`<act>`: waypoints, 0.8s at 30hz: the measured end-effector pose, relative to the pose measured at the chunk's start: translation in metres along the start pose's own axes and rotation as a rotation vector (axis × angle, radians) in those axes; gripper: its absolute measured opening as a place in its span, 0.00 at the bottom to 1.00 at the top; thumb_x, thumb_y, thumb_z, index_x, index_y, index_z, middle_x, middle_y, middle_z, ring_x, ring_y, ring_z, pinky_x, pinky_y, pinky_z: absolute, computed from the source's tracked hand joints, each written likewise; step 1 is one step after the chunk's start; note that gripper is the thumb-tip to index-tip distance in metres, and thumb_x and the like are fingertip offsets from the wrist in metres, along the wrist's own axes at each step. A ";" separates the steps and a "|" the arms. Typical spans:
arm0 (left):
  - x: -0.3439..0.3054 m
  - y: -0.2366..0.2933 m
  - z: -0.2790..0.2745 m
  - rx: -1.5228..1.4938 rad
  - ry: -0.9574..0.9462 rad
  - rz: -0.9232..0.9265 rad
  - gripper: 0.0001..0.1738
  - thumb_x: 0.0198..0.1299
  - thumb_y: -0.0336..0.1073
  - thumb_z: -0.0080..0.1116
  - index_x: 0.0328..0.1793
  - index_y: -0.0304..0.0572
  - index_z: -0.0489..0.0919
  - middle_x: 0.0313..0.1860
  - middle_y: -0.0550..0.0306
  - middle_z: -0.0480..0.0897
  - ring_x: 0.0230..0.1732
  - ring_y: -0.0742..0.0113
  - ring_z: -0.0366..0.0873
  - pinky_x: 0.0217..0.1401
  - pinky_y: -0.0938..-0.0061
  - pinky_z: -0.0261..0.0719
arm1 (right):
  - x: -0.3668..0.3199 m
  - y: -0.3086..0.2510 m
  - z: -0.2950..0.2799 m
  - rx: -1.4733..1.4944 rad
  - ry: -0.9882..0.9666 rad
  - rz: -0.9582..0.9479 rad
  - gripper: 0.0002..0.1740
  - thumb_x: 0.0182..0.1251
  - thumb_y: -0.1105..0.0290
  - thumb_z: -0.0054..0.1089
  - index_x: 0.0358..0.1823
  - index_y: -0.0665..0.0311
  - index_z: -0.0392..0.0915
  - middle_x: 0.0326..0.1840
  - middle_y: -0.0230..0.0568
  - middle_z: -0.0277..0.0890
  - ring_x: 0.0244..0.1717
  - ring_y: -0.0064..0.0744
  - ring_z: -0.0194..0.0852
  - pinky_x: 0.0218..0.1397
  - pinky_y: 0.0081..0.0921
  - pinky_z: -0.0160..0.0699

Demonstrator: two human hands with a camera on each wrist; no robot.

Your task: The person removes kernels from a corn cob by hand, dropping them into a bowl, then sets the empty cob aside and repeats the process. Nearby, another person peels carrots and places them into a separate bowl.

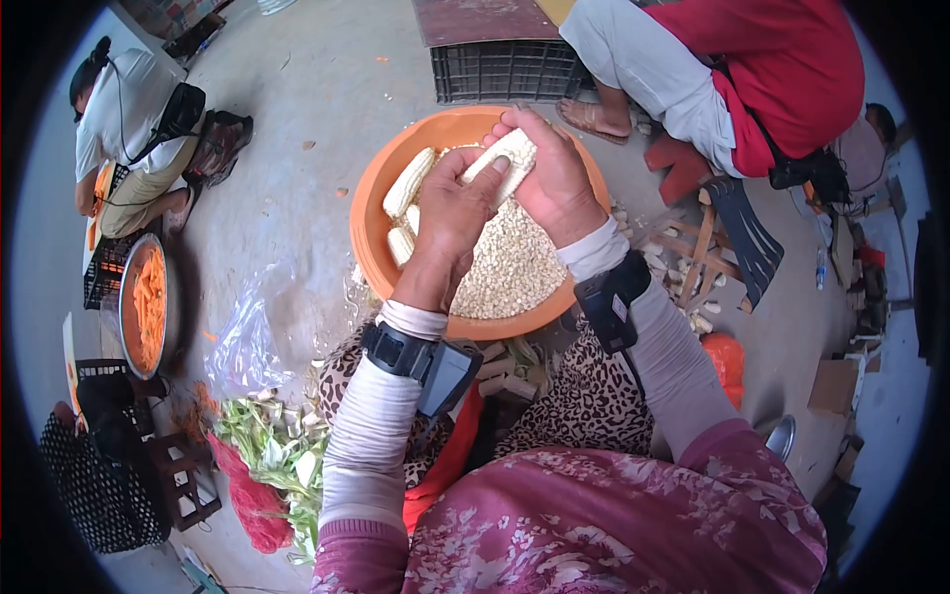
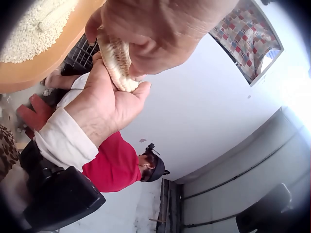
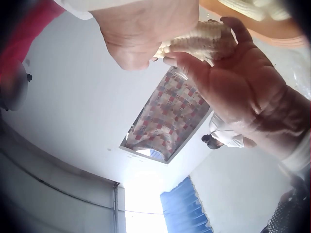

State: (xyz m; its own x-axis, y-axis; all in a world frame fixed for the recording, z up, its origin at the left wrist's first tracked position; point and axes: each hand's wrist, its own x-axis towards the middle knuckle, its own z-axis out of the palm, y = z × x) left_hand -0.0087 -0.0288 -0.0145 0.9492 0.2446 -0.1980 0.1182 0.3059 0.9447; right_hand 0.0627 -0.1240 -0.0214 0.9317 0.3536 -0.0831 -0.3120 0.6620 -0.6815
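A pale ear of corn [image 1: 513, 158], partly stripped of kernels, is held in both hands over an orange basin [image 1: 371, 233]. My left hand [image 1: 447, 213] grips its near end, the thumb pressing along the kernels. Around the far end curls my right hand [image 1: 556, 183], palm toward the cob. Bare cob rows show on the ear [image 2: 116, 63] in the left wrist view, between the two hands. Loose white kernels [image 1: 515, 267] fill much of the basin, and several whole ears [image 1: 408, 183] lie at its left side.
Corn husks [image 1: 272, 445] and a clear plastic bag [image 1: 247, 337] lie on the floor at left. A metal bowl of orange pieces [image 1: 148, 307] stands farther left. A black crate [image 1: 505, 71] is behind the basin; a person in red [image 1: 772, 69] sits at upper right, near a wooden stool [image 1: 698, 247].
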 end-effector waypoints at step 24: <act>-0.003 0.012 -0.005 -0.013 -0.105 -0.139 0.18 0.60 0.42 0.59 0.52 0.43 0.74 0.39 0.63 0.78 0.36 0.76 0.74 0.37 0.77 0.75 | -0.002 -0.003 0.003 -0.082 -0.015 -0.025 0.12 0.62 0.66 0.60 0.37 0.65 0.69 0.31 0.36 0.71 0.33 0.27 0.73 0.39 0.24 0.75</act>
State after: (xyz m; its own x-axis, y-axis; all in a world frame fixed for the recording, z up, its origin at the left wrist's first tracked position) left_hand -0.0120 -0.0213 -0.0039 0.9492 0.1016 -0.2978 0.2477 0.3421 0.9064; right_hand 0.0614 -0.1249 -0.0173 0.9358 0.3482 -0.0548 -0.2720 0.6146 -0.7404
